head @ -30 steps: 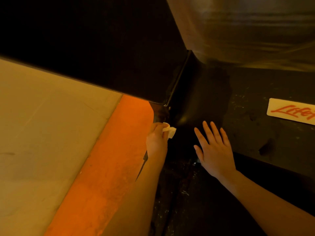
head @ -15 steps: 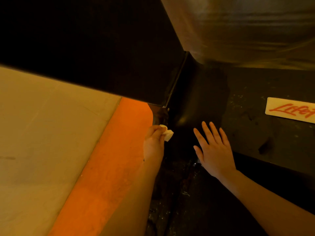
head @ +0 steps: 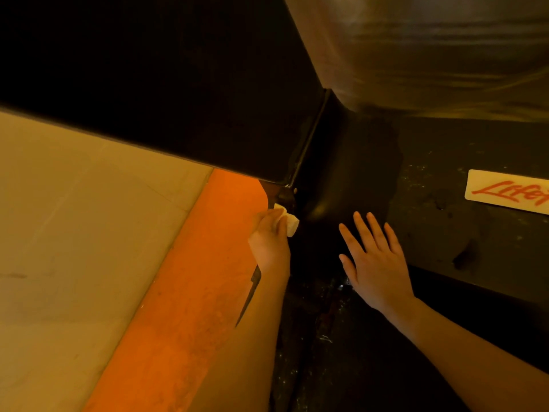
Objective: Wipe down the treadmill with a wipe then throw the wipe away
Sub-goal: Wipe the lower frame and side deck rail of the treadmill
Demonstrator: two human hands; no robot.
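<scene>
Two bare hands are in your view, low against the dark treadmill [head: 341, 185]. Your left hand [head: 269, 239] pinches a small, crumpled white wipe [head: 290, 223] between thumb and curled fingers [head: 274, 217], and the wipe is pressed against the lower corner of the treadmill's glossy black side panel, just where that panel meets the base. Your right hand [head: 375, 263] lies flat on the black treadmill base just beside it, fingers straight and slightly spread, holding nothing; the two hands are near each other but apart.

To the right of your right hand, on the dusty black base, sits a pale rectangular label with red script lettering [head: 508, 191], cut off by the frame edge. Above it rises a broad, curved silvery-grey cover [head: 430, 49] with a dull sheen. On your left, the floor runs as a bright orange stripe [head: 190, 278] along the treadmill's edge, with plain tan flooring [head: 77, 218] beyond it. Lighting is dim, so the panel's surface detail is hard to read.
</scene>
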